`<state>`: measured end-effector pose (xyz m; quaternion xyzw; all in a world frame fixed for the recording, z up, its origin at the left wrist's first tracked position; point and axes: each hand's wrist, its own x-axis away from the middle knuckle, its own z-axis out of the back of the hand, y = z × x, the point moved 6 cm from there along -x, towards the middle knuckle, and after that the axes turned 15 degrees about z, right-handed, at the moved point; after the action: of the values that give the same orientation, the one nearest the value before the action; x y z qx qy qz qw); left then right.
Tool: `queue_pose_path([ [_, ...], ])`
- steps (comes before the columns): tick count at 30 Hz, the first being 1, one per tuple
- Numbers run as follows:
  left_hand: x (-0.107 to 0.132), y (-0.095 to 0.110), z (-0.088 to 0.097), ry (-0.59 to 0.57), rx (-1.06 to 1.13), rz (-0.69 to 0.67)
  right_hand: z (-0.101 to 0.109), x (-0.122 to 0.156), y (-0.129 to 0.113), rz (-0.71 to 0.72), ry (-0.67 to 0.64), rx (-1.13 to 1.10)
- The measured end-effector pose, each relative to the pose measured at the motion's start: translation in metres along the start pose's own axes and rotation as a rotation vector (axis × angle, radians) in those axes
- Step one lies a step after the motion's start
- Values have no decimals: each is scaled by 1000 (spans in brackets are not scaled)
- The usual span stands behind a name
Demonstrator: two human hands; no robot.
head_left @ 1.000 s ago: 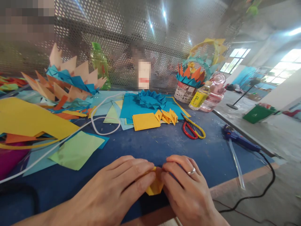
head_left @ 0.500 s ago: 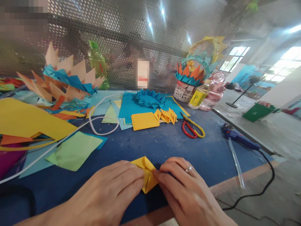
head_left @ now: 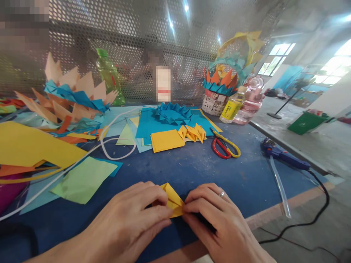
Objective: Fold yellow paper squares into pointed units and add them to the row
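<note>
Seen from the head camera, the person sits over a blue table (head_left: 192, 164), both hands close to the near edge. The left hand (head_left: 134, 215) is curled over the left part of a folded yellow paper (head_left: 173, 199), thumb and fingers pressed on it. The right hand (head_left: 219, 215), a silver ring on one finger, pinches the paper's right corner between its fingertips. That little folded piece sits right between the two hands, its top point showing; its left part is hidden under the fingers.

Beyond it I can see a stack of yellow paper (head_left: 168, 141), with pleated yellow pieces (head_left: 195, 133) just to its right, and scissors (head_left: 222, 138) with one red and one yellow handle beside those. Behind the stack, a spiky blue paper ring (head_left: 174, 114) rests on blue sheets. A pale green sheet (head_left: 86, 179) lies off to the left; a blue glue gun (head_left: 287, 157) lies far right.
</note>
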<state>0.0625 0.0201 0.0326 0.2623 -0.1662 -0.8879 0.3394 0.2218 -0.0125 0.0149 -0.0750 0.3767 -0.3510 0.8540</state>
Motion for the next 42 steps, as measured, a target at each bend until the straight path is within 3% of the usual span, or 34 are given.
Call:
queue_pose_path([
  [2,-2,-5,-3,-64,107,67,1,0,2,-25,20,-14],
  [7,-9,-14,-9,-101,278,272,3,4,8,-107,82,-11],
  [13,-8,-19,-15,-84,188,369,2,7,11,-112,57,11],
  [34,-10,-15,-13,-9,58,337,-6,4,12,-143,31,119],
  [42,-10,-13,-14,5,27,321,-8,5,12,-193,92,91],
])
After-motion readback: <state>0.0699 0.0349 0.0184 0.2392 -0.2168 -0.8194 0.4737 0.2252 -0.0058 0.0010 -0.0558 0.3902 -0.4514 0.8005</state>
